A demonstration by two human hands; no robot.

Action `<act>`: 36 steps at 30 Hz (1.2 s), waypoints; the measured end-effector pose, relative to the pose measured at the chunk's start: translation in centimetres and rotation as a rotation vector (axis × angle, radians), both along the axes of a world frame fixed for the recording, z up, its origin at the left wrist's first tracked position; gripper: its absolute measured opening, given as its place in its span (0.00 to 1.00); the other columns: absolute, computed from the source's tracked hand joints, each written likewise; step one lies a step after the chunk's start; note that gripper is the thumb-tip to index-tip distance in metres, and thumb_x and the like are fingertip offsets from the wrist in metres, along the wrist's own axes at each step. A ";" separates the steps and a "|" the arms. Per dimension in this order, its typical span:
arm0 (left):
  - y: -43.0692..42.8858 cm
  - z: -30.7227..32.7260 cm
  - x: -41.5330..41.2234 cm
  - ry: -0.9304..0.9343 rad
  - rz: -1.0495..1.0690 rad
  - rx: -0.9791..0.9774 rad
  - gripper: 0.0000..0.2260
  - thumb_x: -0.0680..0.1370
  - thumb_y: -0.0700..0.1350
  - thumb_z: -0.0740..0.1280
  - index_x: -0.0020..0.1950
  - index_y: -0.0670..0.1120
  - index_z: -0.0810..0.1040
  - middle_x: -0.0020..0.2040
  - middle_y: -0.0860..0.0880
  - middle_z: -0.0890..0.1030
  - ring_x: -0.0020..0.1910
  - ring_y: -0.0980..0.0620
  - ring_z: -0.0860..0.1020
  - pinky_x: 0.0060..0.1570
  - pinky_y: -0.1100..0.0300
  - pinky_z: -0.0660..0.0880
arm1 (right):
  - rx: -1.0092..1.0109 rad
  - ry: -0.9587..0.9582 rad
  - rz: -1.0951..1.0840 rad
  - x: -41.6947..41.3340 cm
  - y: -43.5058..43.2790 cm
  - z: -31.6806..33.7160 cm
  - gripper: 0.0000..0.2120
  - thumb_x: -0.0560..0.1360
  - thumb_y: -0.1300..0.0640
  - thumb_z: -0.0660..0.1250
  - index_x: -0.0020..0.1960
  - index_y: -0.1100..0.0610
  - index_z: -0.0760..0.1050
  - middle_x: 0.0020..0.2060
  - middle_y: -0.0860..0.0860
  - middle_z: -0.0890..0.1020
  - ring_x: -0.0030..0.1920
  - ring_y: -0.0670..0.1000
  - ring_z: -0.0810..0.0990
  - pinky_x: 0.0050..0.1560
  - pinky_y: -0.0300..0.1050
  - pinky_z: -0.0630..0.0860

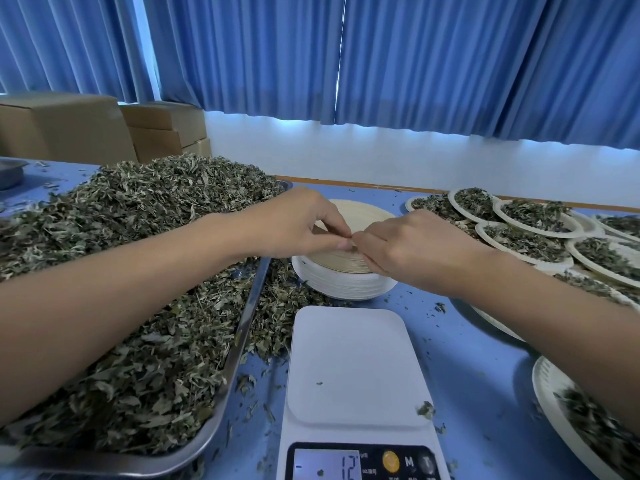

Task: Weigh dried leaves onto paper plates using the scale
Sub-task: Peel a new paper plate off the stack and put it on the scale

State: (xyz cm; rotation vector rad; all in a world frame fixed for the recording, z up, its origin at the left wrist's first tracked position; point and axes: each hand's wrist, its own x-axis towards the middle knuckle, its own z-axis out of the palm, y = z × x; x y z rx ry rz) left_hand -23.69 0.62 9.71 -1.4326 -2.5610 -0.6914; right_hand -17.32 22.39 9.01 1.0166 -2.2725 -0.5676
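Observation:
A stack of empty paper plates [341, 284] stands behind the white scale [355, 368]. Both my hands meet over the stack's near rim. My left hand [294, 225] pinches the edge of the top plate with thumb and fingers. My right hand [405, 242] pinches the same edge from the right. The scale's platform holds only a few leaf crumbs, and its display [327, 464] reads 12 with a minus sign. A big heap of dried leaves [138, 258] fills a metal tray [239, 344] on the left.
Several paper plates with leaves [535, 216] lie overlapping at the right, and one more plate [585, 420] sits at the lower right. Leaf scraps litter the blue tabletop [467, 358]. Cardboard boxes [69, 126] stand at the back left before blue curtains.

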 end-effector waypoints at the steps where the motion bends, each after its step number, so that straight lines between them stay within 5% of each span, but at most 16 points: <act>1: 0.0 0.1 0.1 0.014 0.002 0.009 0.07 0.79 0.44 0.72 0.56 0.47 0.87 0.47 0.59 0.84 0.46 0.68 0.79 0.49 0.68 0.73 | -0.010 0.011 -0.005 -0.1 0.0 -0.1 0.07 0.69 0.70 0.75 0.42 0.63 0.78 0.28 0.54 0.74 0.24 0.57 0.73 0.21 0.45 0.69; 4: -0.1 0.6 0.5 0.065 0.005 0.022 0.08 0.80 0.43 0.70 0.56 0.48 0.87 0.46 0.61 0.83 0.45 0.70 0.78 0.47 0.70 0.71 | -0.045 0.093 -0.018 -0.2 -0.2 -0.5 0.10 0.64 0.70 0.76 0.42 0.62 0.80 0.28 0.53 0.75 0.24 0.55 0.72 0.20 0.43 0.68; 8: -0.1 0.9 1.1 0.209 0.006 -0.019 0.07 0.81 0.44 0.68 0.54 0.46 0.86 0.42 0.55 0.83 0.42 0.54 0.78 0.49 0.53 0.75 | -0.195 0.190 -0.007 0.1 -0.5 -0.4 0.07 0.65 0.71 0.72 0.40 0.62 0.77 0.29 0.54 0.73 0.25 0.56 0.66 0.25 0.44 0.64; 10: -0.1 1.0 1.4 0.294 0.039 -0.003 0.07 0.82 0.44 0.67 0.54 0.46 0.85 0.41 0.53 0.82 0.42 0.50 0.78 0.47 0.49 0.76 | -0.299 0.173 -0.024 0.6 -0.6 -0.5 0.02 0.71 0.65 0.69 0.43 0.62 0.79 0.33 0.55 0.77 0.29 0.58 0.74 0.27 0.46 0.69; 13: -0.4 1.1 2.2 0.397 0.052 0.094 0.07 0.81 0.42 0.68 0.54 0.44 0.85 0.43 0.48 0.84 0.43 0.46 0.81 0.46 0.48 0.77 | -0.694 0.044 -0.082 1.7 -0.6 -0.6 0.18 0.81 0.45 0.61 0.56 0.58 0.81 0.51 0.52 0.81 0.52 0.56 0.81 0.44 0.52 0.78; 16: -0.7 1.1 3.5 0.534 0.033 0.185 0.06 0.81 0.41 0.69 0.55 0.42 0.85 0.44 0.47 0.84 0.45 0.46 0.82 0.44 0.54 0.76 | -1.160 0.055 -0.138 2.6 -0.4 -0.4 0.20 0.82 0.42 0.60 0.65 0.55 0.75 0.62 0.50 0.75 0.63 0.51 0.75 0.61 0.45 0.71; 19: -1.0 0.9 4.8 0.628 -0.051 0.205 0.06 0.81 0.38 0.69 0.54 0.40 0.85 0.46 0.45 0.85 0.46 0.44 0.83 0.47 0.51 0.79 | -1.590 -0.251 -0.401 2.5 0.6 0.5 0.21 0.79 0.41 0.65 0.66 0.52 0.72 0.55 0.49 0.79 0.52 0.48 0.81 0.55 0.51 0.77; 21: -1.2 0.3 5.7 0.683 -0.136 0.184 0.06 0.80 0.38 0.70 0.54 0.38 0.85 0.47 0.44 0.85 0.48 0.43 0.84 0.50 0.48 0.80 | -1.826 -0.600 -0.409 2.4 1.2 0.2 0.12 0.79 0.54 0.69 0.59 0.59 0.78 0.44 0.52 0.83 0.37 0.49 0.82 0.41 0.53 0.83; 23: -1.5 -0.5 6.5 0.694 -0.179 0.186 0.09 0.80 0.43 0.71 0.54 0.37 0.85 0.49 0.43 0.86 0.51 0.43 0.84 0.54 0.47 0.79 | -1.846 -0.730 -0.413 2.9 1.6 -0.8 0.06 0.78 0.65 0.67 0.53 0.64 0.81 0.38 0.56 0.82 0.31 0.52 0.78 0.27 0.44 0.76; 26: -2.6 -1.6 7.3 0.584 -0.057 0.342 0.19 0.84 0.51 0.61 0.54 0.37 0.84 0.53 0.44 0.85 0.55 0.46 0.83 0.59 0.49 0.77 | -1.767 -0.767 -0.374 4.6 1.4 -3.3 0.08 0.77 0.67 0.66 0.48 0.62 0.84 0.32 0.56 0.80 0.30 0.54 0.73 0.23 0.41 0.68; 29: -4.0 -1.9 6.8 0.443 0.276 0.460 0.20 0.85 0.52 0.56 0.52 0.41 0.83 0.49 0.46 0.84 0.50 0.46 0.81 0.52 0.49 0.77 | -1.676 -0.816 -0.376 6.2 1.0 -5.2 0.10 0.78 0.65 0.67 0.48 0.56 0.86 0.30 0.57 0.81 0.25 0.52 0.71 0.21 0.41 0.65; 32: -5.7 -2.6 5.0 0.164 0.660 0.145 0.12 0.83 0.48 0.59 0.58 0.49 0.81 0.54 0.47 0.83 0.47 0.45 0.81 0.50 0.47 0.79 | -1.556 -0.817 -0.450 7.1 0.8 -6.2 0.09 0.79 0.62 0.68 0.46 0.55 0.87 0.30 0.57 0.80 0.22 0.50 0.69 0.21 0.40 0.65; 34: -6.6 -3.8 4.1 -0.070 0.758 -0.086 0.13 0.83 0.46 0.60 0.64 0.48 0.77 0.59 0.44 0.82 0.49 0.43 0.81 0.51 0.48 0.79 | -1.495 -0.800 -0.504 7.4 1.0 -6.4 0.09 0.79 0.59 0.69 0.43 0.59 0.86 0.27 0.54 0.77 0.21 0.48 0.67 0.22 0.39 0.64; 36: -7.3 -5.0 3.6 -0.220 0.761 -0.264 0.15 0.83 0.46 0.60 0.68 0.45 0.74 0.64 0.42 0.79 0.56 0.41 0.79 0.55 0.51 0.77 | -1.412 -0.757 -0.544 7.4 1.3 -6.7 0.20 0.80 0.52 0.69 0.36 0.65 0.79 0.23 0.52 0.70 0.22 0.48 0.63 0.29 0.43 0.62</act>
